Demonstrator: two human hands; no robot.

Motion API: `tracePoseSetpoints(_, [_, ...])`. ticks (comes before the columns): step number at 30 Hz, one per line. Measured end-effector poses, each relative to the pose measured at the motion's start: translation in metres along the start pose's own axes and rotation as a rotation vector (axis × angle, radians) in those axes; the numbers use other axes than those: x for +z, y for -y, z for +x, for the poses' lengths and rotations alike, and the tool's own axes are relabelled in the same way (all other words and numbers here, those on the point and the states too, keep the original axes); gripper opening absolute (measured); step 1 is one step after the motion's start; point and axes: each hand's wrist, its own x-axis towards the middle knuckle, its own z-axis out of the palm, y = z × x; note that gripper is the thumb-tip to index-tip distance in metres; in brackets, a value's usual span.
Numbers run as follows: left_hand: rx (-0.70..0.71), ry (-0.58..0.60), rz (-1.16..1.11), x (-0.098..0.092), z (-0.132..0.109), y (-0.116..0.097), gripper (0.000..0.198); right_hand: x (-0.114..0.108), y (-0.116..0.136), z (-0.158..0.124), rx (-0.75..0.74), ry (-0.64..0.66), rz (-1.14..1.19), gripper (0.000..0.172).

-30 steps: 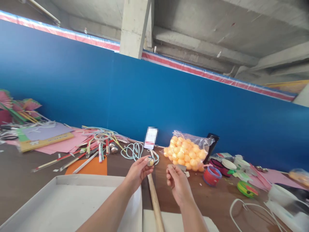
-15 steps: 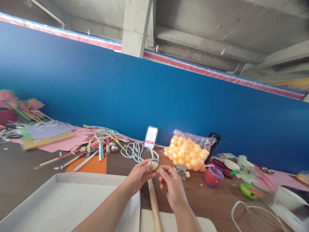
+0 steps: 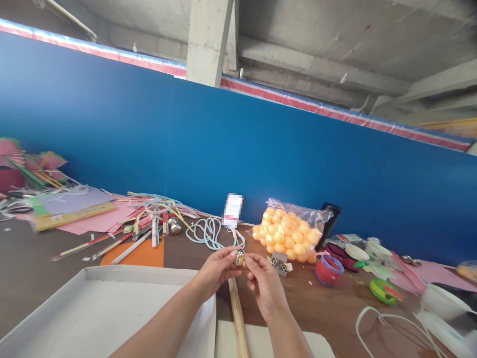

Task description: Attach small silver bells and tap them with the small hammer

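Note:
Between the thumb and fingers of my left hand is a small, shiny silver ball, rather like a jingle bell, with a yellowish patch on its lower side. My right hand is closed in a pinch, its thumb and forefinger at the ball's right edge. Whatever lies in that pinch is too small to make out. Below both hands a wooden stick points away from me. Similar silver balls lie farther back on the left.
A white tray stands at front left. Behind my hands lie a pale blue cord and a bag of orange balls. A small box of metal pieces, a red-and-blue roll and a white cable are to the right.
My right fingertips have come up slightly against the silver ball. The ball has turned a little and shifted slightly right in my left hand.

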Motion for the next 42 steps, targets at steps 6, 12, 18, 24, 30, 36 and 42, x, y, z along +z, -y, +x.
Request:
tracePoseSetpoints(6, [0.002,-0.007,0.044,-0.002,0.0018,0.0019,0.034,-0.0023,-0.0008,0.0008,0.033,0.021,0.024,0.017])
tracePoseSetpoints(12, [0.005,-0.018,0.058,-0.0024,0.0019,0.0031,0.034,-0.0022,-0.0006,0.0009,0.045,0.027,0.059,0.016])
tracePoseSetpoints(18, [-0.005,-0.025,0.048,0.0002,0.0007,0.001,0.035,-0.004,-0.0032,0.0014,0.043,0.025,0.053,0.018])
tracePoseSetpoints(24, [0.001,-0.026,0.047,0.0,0.0006,0.0012,0.036,-0.0027,-0.0016,0.0016,0.055,0.016,0.064,0.019])
tracePoseSetpoints(30, [-0.002,-0.021,0.053,-0.0015,0.001,0.0021,0.036,-0.0018,0.0007,0.0006,0.062,0.023,0.071,0.018])
tracePoseSetpoints(36, [-0.004,-0.01,0.023,-0.002,0.0009,0.0019,0.035,-0.0018,0.0023,-0.0007,0.065,0.045,0.091,0.017])
tracePoseSetpoints(42, [-0.015,0.012,-0.009,-0.0008,0.0005,0.0014,0.035,-0.0024,0.0041,-0.0014,0.077,0.06,0.122,0.016])
